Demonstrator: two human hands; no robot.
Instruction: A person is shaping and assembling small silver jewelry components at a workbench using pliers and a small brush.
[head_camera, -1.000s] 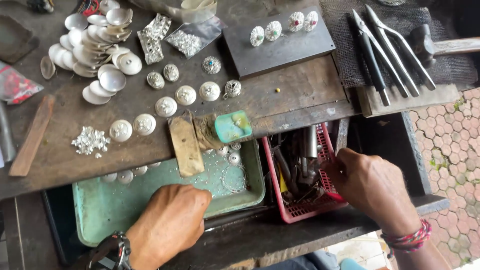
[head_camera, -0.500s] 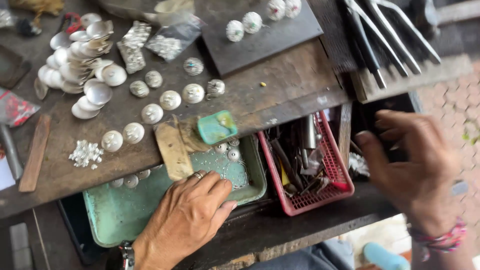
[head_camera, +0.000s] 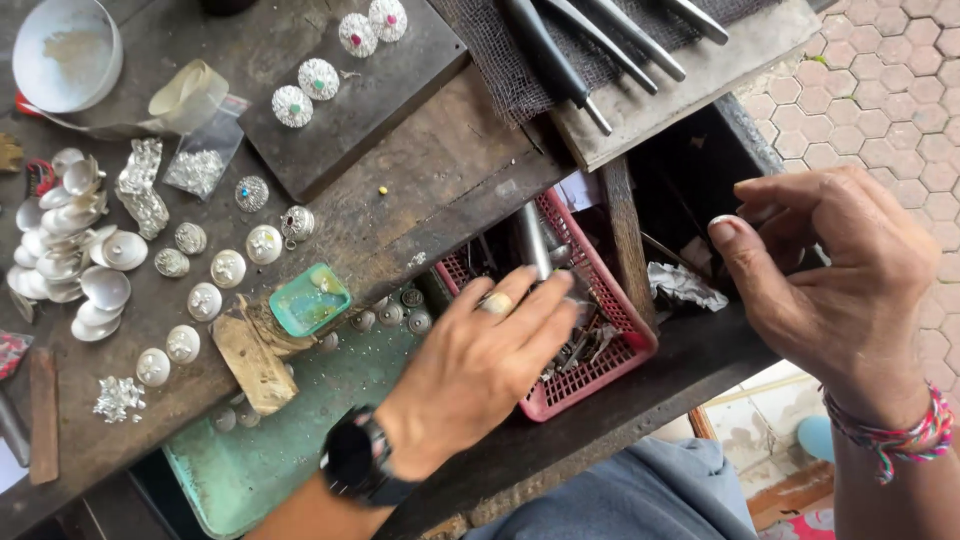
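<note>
My left hand (head_camera: 480, 370), with a ring and a black watch, reaches into a red plastic basket (head_camera: 610, 375) of metal tools, its fingers stretched out flat over the tools and around nothing. A steel rod (head_camera: 534, 240) stands in the basket just beyond the fingertips. My right hand (head_camera: 835, 275) hovers to the right over a dark drawer compartment (head_camera: 690, 190), fingers loosely curled and thumb apart, with nothing visible in it. A braided bracelet is on that wrist. Crumpled foil (head_camera: 685, 285) lies in the compartment below the thumb.
A green tray (head_camera: 260, 460) sits left of the basket, beside a small green dish (head_camera: 310, 300) and a wood block (head_camera: 250, 360). The wooden bench carries silver domes (head_camera: 228, 268), stacked silver shells (head_camera: 60, 250), a dark slab (head_camera: 400, 80) with gem-set pieces, a white bowl (head_camera: 65, 50) and long pliers (head_camera: 560, 60).
My left hand moved right from the green tray into the red basket. My right hand left the basket, rose and moved right over the dark compartment. The view shifted closer.
</note>
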